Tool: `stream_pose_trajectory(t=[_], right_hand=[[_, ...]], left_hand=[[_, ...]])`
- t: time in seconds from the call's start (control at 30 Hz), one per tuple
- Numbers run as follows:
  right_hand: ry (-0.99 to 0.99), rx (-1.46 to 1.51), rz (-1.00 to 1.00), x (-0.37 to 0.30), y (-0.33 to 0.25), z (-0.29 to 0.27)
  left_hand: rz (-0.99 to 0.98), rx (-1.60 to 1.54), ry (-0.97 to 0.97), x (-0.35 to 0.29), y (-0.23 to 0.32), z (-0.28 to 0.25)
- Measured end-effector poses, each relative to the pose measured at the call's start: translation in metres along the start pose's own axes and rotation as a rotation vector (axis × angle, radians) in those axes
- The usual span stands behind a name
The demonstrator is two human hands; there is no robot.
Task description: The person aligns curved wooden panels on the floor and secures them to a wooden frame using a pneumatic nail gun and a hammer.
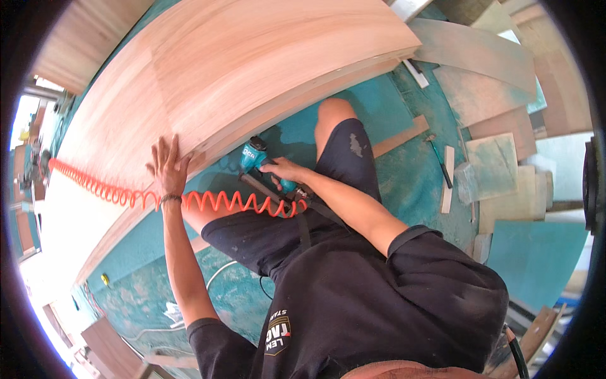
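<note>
My right hand (285,172) is wrapped round the handle of a teal pneumatic nail gun (254,155). The tool's head is close to the near edge of a large pale wooden panel (252,69), but I cannot tell whether it touches. Fingers spread, my left hand (169,167) lies on the panel's top face near that same edge. An orange coiled air hose (221,201) runs from the base of the nail gun, past my left wrist and across the panel to the far left.
Sheets and offcuts of wood (492,164) are piled on the right. A hammer (440,161) lies beside a light wooden strip (448,180) on the teal-stained floor (404,196). At the left are a yellow tape measure (105,278) and a white cable (221,270).
</note>
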State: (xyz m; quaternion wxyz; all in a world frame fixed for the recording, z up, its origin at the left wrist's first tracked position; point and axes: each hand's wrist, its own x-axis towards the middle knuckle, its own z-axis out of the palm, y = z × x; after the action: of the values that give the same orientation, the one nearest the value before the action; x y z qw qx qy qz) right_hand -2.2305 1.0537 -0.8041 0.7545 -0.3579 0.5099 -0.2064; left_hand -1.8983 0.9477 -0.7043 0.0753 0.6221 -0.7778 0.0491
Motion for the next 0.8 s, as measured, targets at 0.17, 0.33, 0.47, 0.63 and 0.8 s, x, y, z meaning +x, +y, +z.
stream_pose_trajectory(t=[0.17,0.33,0.47,0.63,0.8], right_hand=[[0.218,-0.301,-0.124,0.019,0.029,0.001],[0.533,-0.58,-0.231,0.031,0.057,0.003],[0.526,-0.652,-0.185,0.013,0.04,0.01],[0.62,-0.272,-0.55,-0.04,-0.022,-0.037],[1.225,-0.069,-1.005,-0.106,-0.073,-0.208]], left_hand=[[-0.03,0.034,-0.028,-0.006,-0.004,-0.002],[-0.018,0.025,-0.035,0.005,-0.002,0.002],[-0.032,0.029,-0.057,0.001,-0.006,0.002],[-0.048,0.015,-0.067,-0.001,-0.003,0.004],[-0.046,0.012,-0.042,0.004,0.013,0.004]])
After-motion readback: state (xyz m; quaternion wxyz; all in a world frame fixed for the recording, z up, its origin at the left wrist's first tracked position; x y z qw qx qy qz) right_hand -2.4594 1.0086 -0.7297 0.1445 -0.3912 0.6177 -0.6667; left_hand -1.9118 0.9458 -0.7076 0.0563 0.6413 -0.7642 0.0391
